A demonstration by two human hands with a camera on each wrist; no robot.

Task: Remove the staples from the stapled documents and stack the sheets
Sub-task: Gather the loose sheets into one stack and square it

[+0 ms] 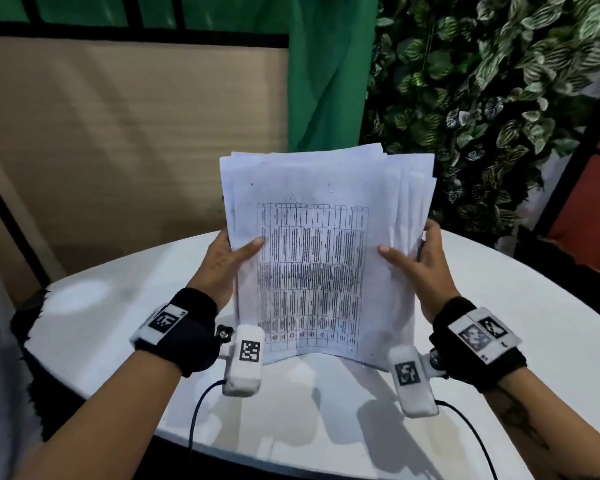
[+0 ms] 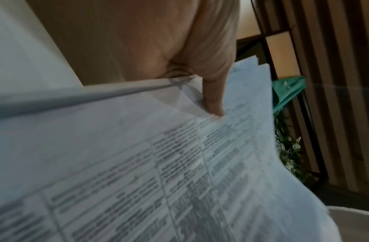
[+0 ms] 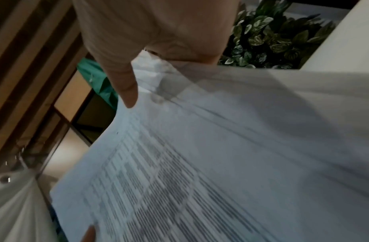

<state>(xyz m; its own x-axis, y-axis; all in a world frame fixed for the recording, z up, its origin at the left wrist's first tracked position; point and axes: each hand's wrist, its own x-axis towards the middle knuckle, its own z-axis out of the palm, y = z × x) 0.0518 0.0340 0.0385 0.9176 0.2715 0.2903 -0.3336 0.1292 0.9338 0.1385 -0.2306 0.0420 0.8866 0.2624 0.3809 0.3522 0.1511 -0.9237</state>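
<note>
Your left hand [image 1: 226,255] and right hand [image 1: 419,258] clamp the sheets [image 1: 321,251] by their side edges, upright, long axis vertical, bottom edge on the table [image 1: 118,327].

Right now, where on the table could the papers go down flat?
Nearly anywhere. The white table shows bare top left of the left hand, right of the right hand, and along its near edge. The only crowded spot is the middle, where both hands grip the stack of sheets, standing on its bottom edge. The wrist cameras' cables hang over the near edge.
</note>
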